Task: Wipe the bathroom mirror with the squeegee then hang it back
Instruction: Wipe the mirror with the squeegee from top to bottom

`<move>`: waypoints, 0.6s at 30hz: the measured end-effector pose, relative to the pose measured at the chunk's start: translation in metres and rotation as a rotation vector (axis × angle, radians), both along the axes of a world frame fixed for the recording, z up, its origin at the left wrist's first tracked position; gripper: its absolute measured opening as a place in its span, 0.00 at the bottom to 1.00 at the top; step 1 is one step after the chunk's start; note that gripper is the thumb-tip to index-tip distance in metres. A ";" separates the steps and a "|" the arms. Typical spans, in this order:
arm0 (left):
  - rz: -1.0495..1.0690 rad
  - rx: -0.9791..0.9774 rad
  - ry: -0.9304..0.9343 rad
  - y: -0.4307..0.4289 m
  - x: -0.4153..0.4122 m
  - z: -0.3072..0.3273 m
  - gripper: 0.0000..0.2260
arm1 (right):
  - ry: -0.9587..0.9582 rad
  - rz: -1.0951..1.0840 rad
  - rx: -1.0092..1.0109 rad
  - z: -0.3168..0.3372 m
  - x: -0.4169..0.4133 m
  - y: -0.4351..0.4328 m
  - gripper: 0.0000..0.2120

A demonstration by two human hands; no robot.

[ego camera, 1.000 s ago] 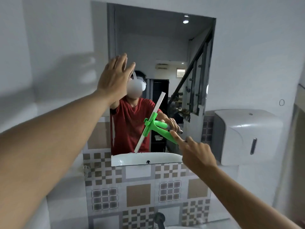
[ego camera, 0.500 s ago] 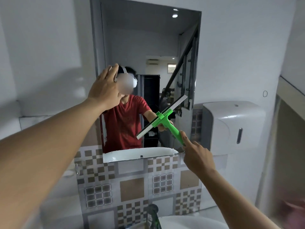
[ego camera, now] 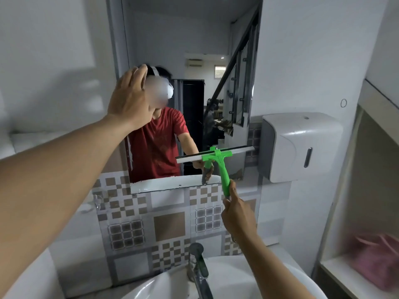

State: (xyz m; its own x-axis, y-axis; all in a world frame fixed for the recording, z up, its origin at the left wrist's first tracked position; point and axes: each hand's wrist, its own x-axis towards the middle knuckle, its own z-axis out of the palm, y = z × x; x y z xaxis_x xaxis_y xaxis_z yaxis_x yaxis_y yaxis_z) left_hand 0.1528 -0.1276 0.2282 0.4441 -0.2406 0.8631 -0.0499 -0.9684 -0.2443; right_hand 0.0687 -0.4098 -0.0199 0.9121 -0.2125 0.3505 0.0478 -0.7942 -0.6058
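A tall wall mirror (ego camera: 194, 39) hangs above patterned tiles. My right hand (ego camera: 238, 214) grips the lower end of the green squeegee (ego camera: 218, 159). Its blade lies nearly level against the glass near the mirror's lower right corner, the handle pointing down. My left hand (ego camera: 129, 100) is raised with fingers together, flat at the mirror's left edge, holding nothing. The glass reflects a person in a red shirt.
A white paper dispenser (ego camera: 300, 145) is mounted right of the mirror. A chrome tap (ego camera: 198, 268) and white basin (ego camera: 151, 285) sit below. A small ring hook (ego camera: 343, 103) is on the right wall. A shelf at the right holds something pink (ego camera: 375, 257).
The squeegee blade has turned from steeply tilted to almost level and slid toward the mirror's lower right. My view has dropped, bringing the tap and basin into sight. The left hand stays at the mirror's left edge.
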 end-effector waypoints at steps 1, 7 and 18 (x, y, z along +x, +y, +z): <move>0.000 0.003 -0.001 -0.002 0.001 -0.005 0.34 | 0.001 0.005 0.016 -0.001 -0.001 0.002 0.35; 0.028 0.065 0.029 -0.005 0.003 -0.018 0.24 | 0.028 0.039 0.129 -0.006 -0.003 0.014 0.35; 0.031 0.075 0.041 0.000 0.004 -0.016 0.23 | 0.051 0.095 0.480 -0.011 -0.006 0.059 0.30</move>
